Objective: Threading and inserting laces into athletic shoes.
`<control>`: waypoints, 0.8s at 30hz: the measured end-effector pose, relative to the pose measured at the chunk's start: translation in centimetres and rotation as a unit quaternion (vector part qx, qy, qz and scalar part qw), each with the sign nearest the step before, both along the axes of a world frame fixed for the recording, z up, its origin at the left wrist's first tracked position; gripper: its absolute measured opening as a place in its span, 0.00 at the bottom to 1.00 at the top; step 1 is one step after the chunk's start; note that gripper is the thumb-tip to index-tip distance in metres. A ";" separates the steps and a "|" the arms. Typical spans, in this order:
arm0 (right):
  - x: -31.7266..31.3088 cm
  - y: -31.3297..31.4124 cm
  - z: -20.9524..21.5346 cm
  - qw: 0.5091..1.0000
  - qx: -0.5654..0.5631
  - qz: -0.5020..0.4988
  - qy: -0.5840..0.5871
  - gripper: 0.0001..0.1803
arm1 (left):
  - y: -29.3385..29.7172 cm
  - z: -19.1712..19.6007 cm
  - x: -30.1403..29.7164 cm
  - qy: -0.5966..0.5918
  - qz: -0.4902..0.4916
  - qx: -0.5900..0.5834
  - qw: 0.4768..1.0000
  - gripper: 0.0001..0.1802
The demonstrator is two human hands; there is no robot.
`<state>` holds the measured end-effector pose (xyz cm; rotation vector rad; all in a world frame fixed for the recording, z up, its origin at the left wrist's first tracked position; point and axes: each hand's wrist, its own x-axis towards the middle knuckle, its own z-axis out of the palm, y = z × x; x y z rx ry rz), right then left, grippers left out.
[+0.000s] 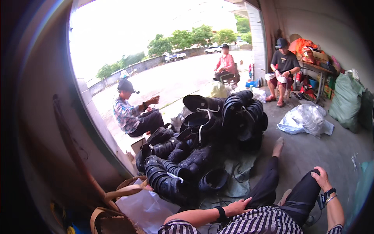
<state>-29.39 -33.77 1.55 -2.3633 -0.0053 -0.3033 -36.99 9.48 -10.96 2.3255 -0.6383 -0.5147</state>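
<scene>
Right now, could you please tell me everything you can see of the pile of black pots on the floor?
The pile of black pots lies on the concrete floor, partly on a grey cloth. The pots look like thin dark plastic, nested into long curved stacks; some have holes along their sides. White string ties some stacks. One single pot lies on its side at the front.

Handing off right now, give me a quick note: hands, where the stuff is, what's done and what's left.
Left hand: open, empty, resting on the left thigh.
Right hand: open, empty, resting on the raised right knee.
Things: a pile of stacked black round pieces, some bundles tied with white cord, lies on the floor ahead, beyond both hands. A woven basket and a white bag sit at the left.
Done: several stacks already tied.
Left: loose pieces remain; neither hand is on any.
</scene>
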 end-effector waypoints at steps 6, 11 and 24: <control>-1.7 2.7 1.4 0.993 -0.043 0.029 -0.108 0.24 | 0.4 2.1 0.1 0.018 -0.046 0.127 0.991 0.37; -0.8 7.5 2.8 0.983 -0.100 0.058 -0.144 0.27 | 0.5 5.5 0.0 -0.010 -0.067 0.154 0.986 0.37; -1.9 10.9 -4.9 0.979 -0.101 0.175 -0.020 0.38 | 0.8 4.8 0.3 -0.052 -0.008 -0.013 0.999 0.15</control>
